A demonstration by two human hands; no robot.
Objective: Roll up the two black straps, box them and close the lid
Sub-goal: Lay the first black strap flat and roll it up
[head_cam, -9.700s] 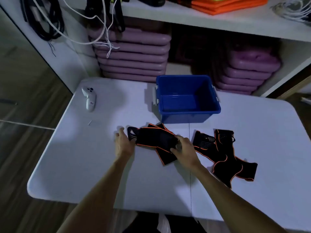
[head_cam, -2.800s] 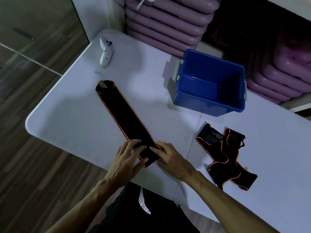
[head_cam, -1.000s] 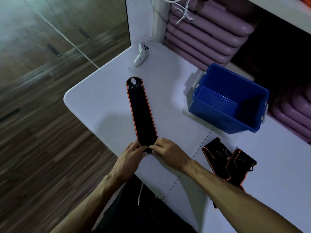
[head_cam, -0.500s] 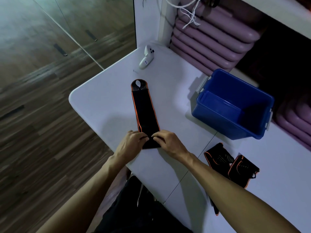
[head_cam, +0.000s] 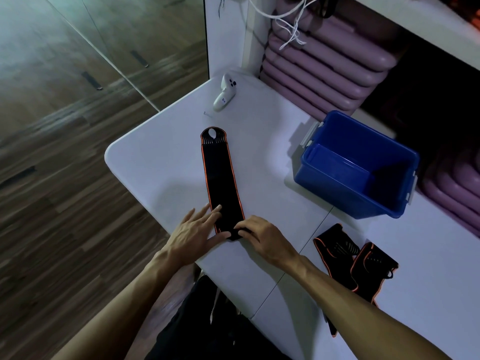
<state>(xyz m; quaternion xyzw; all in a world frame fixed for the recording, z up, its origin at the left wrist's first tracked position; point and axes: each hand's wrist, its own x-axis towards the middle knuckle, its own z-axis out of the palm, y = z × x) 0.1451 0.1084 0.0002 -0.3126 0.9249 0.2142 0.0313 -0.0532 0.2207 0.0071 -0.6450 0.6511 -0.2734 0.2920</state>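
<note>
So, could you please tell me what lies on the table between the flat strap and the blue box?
Nothing: the head view shows only bare white table between the flat strap and the blue box.

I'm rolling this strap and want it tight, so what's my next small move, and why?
Probably roll the near end forward another turn. The strap lies flat and mostly unrolled, and both the left hand and right hand sit at its started end.
</note>
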